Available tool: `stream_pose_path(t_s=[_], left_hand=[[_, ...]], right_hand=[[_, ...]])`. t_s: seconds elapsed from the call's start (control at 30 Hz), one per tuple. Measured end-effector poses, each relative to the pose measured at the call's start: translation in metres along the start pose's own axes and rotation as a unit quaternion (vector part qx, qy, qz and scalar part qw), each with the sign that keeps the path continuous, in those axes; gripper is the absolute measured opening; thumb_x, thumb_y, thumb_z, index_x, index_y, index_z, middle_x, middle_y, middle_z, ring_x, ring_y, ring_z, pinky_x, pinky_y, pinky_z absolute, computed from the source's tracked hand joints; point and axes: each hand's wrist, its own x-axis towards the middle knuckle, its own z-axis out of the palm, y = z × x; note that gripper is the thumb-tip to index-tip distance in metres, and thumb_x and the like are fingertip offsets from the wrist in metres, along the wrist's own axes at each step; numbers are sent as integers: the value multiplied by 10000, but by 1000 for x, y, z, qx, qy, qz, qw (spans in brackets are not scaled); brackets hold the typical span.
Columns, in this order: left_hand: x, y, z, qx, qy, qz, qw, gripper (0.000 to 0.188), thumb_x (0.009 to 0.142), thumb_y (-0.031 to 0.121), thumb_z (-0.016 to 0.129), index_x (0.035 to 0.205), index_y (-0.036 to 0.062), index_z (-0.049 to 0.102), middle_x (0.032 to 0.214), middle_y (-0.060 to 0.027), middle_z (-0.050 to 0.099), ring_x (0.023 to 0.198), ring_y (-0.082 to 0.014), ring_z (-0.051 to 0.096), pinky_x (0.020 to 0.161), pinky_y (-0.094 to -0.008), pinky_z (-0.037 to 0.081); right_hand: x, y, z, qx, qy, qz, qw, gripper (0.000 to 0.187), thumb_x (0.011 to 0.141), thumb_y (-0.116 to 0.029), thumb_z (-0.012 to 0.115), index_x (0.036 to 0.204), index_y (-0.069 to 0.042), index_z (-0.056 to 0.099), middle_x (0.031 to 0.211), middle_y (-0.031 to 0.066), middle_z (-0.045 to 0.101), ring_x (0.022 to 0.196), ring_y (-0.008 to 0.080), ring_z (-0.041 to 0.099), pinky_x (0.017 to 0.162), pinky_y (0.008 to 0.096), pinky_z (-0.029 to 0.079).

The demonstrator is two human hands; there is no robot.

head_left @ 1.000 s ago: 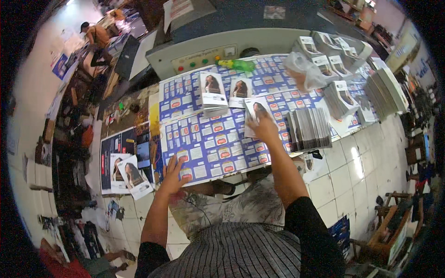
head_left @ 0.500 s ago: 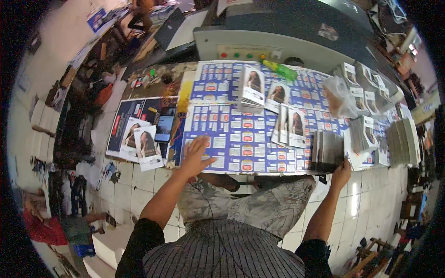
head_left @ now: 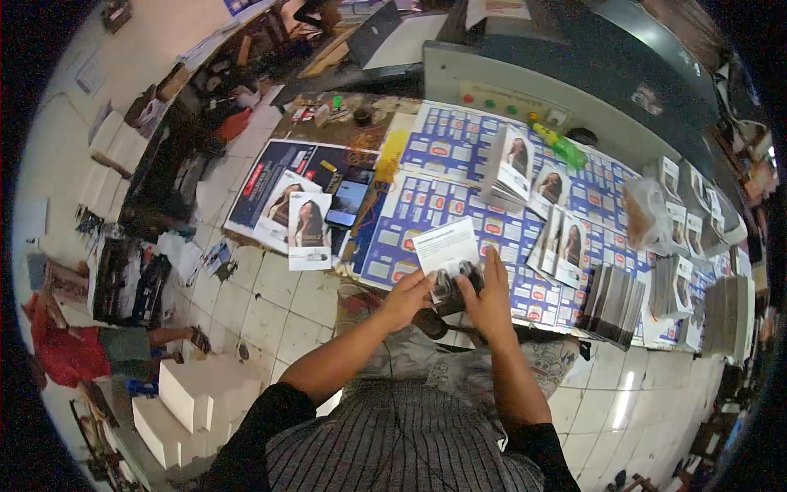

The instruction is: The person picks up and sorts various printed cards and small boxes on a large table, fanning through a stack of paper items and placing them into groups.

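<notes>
Left hand point(head_left: 406, 302) and right hand point(head_left: 490, 302) hold one leaflet point(head_left: 443, 246) at the eight-o'clock edge of the table point(head_left: 389, 238). Work looks part-done: a stack point(head_left: 513, 160) stands at the leaflet's one o'clock; loose leaflets point(head_left: 571, 250) at three seem unfinished.

Head-worn fisheye, wide view, facing down

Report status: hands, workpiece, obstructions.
Left hand, right hand hold white rectangular paper leaflet, printed face showing. Green plastic bottle beyond, not in the way.
</notes>
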Motion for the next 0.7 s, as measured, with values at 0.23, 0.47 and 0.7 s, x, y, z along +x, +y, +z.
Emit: stream_pose_path(t_s=[0.23, 0.47, 0.7], left_hand=[[-4, 0, -15, -70, 32, 16, 997, 367, 1057, 278, 478, 1363, 84, 533, 1116, -22, 662, 939, -127, 647, 800, -308, 553], [-10, 12, -57, -334, -138, 44, 932, 804, 967, 610, 471, 1547, 116, 217, 1476, -118, 445, 1356, -261, 442, 1096, -479, 397], [35, 15, -76, 214, 152, 98, 960, 618, 893, 160, 721, 1425, 54, 425, 1053, -66, 665, 993, -209, 640, 858, -361, 504]], right_hand=[[-7, -34, 13, -80, -14, -95, 992, 668, 889, -194, 710, 1421, 64, 400, 1421, 296, 444, 1283, 441, 465, 1041, 453, 411], [5, -42, 21, 370, -108, 123, 915, 259, 921, -157, 672, 1115, 14, 663, 980, 88, 714, 888, 179, 651, 808, 300, 496], [22, 70, 69, 210, -67, 205, 954, 254, 883, -79, 636, 1115, 23, 653, 893, 81, 715, 771, 185, 652, 719, 323, 498]])
